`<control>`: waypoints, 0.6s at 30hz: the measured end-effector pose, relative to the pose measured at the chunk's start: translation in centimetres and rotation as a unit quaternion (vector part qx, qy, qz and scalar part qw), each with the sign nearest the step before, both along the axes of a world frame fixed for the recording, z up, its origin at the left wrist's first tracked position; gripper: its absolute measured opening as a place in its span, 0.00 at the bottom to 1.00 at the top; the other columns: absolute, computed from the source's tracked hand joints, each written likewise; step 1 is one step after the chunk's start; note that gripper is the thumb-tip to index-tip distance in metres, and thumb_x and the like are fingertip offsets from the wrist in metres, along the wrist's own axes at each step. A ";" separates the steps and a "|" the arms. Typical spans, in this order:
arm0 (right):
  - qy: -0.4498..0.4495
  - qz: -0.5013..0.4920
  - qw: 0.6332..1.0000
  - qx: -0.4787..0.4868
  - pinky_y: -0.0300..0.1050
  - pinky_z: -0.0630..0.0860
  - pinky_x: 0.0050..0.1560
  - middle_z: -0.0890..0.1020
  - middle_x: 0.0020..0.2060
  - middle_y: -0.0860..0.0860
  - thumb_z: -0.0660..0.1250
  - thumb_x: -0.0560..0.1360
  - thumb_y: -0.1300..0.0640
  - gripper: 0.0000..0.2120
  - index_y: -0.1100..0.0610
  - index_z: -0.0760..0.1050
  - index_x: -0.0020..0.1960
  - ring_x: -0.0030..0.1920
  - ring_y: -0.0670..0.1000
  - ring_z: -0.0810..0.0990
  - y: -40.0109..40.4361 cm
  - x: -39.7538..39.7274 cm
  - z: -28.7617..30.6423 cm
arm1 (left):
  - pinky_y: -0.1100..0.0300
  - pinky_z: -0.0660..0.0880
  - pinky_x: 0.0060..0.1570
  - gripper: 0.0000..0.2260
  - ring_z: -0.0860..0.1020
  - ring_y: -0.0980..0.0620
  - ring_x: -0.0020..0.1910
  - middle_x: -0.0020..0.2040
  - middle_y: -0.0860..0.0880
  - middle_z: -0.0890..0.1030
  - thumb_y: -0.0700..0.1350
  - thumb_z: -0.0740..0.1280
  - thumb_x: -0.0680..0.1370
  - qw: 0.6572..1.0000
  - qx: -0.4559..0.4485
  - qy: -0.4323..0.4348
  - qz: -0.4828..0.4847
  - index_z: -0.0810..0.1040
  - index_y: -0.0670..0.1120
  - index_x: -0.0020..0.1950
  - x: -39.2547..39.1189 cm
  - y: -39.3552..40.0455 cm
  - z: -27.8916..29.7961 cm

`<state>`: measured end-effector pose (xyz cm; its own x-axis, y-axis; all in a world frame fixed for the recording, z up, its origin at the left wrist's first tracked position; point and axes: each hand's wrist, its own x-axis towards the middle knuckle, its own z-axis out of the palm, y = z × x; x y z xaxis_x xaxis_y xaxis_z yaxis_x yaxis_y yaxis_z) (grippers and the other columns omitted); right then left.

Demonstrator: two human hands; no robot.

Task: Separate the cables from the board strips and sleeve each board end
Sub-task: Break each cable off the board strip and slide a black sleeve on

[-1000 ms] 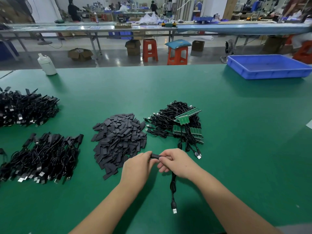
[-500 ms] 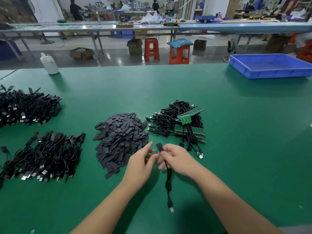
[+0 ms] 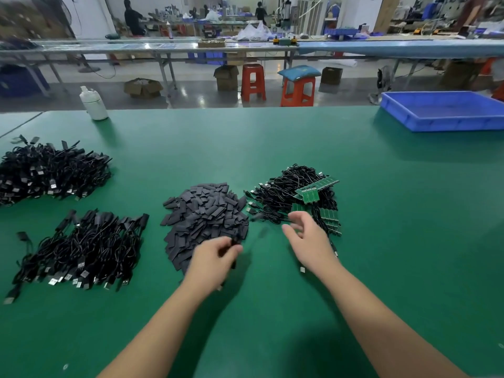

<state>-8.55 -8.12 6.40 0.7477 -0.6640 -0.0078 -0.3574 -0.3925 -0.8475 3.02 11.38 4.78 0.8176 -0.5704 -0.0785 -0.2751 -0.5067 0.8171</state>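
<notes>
Head view: hands [image 3: 215, 257] now apart.

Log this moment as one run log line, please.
left hand: holds sleeved cable | right hand: open, reaching toward board strips | sleeve pile: between hands and far edge

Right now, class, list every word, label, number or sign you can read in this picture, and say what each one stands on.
No text can be read.
Green board strips: any print is too small to read.
White bottle: no label shows.
Blue tray: plain wall, no marking.
Cardboard boxes on the floor: too blurred to tell.
</notes>
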 end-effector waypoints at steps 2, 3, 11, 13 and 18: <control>0.017 -0.056 0.989 -0.133 0.48 0.69 0.68 0.76 0.63 0.50 0.64 0.80 0.56 0.14 0.56 0.74 0.65 0.65 0.49 0.74 -1.4 -0.7 -0.4 | 0.59 0.79 0.39 0.07 0.81 0.50 0.38 0.42 0.53 0.85 0.53 0.71 0.76 0.994 0.040 -0.082 0.066 0.84 0.51 0.48 2.8 1.6 0.8; 0.017 -0.088 0.981 -0.171 0.50 0.67 0.70 0.76 0.64 0.52 0.64 0.79 0.58 0.14 0.58 0.74 0.64 0.67 0.52 0.72 -2.1 -1.1 -0.7 | 0.60 0.78 0.41 0.08 0.80 0.51 0.38 0.44 0.52 0.85 0.52 0.71 0.77 0.988 0.053 -0.112 0.095 0.84 0.50 0.51 4.3 2.6 1.3; 0.088 -0.131 0.987 0.012 0.61 0.77 0.61 0.76 0.66 0.50 0.65 0.80 0.50 0.30 0.52 0.59 0.78 0.61 0.58 0.78 -5.5 -2.4 -1.0 | 0.57 0.74 0.34 0.13 0.79 0.43 0.40 0.50 0.43 0.82 0.48 0.65 0.79 0.897 0.297 -0.222 0.241 0.78 0.50 0.63 14.0 11.4 0.9; 0.080 -0.131 0.987 0.041 0.61 0.78 0.57 0.80 0.54 0.44 0.66 0.79 0.49 0.30 0.52 0.59 0.77 0.55 0.56 0.80 -5.6 -2.3 -1.2 | 0.57 0.75 0.37 0.14 0.79 0.43 0.44 0.54 0.44 0.81 0.49 0.64 0.79 0.881 0.370 -0.181 0.234 0.77 0.51 0.64 14.5 12.8 -0.3; 0.100 -0.127 0.986 0.025 0.51 0.78 0.46 0.79 0.47 0.46 0.68 0.78 0.47 0.29 0.52 0.63 0.75 0.45 0.52 0.78 -5.9 -2.0 -2.1 | 0.50 0.75 0.48 0.17 0.75 0.39 0.53 0.55 0.41 0.77 0.57 0.65 0.78 0.842 0.432 -0.229 0.228 0.77 0.46 0.60 13.6 12.9 -1.4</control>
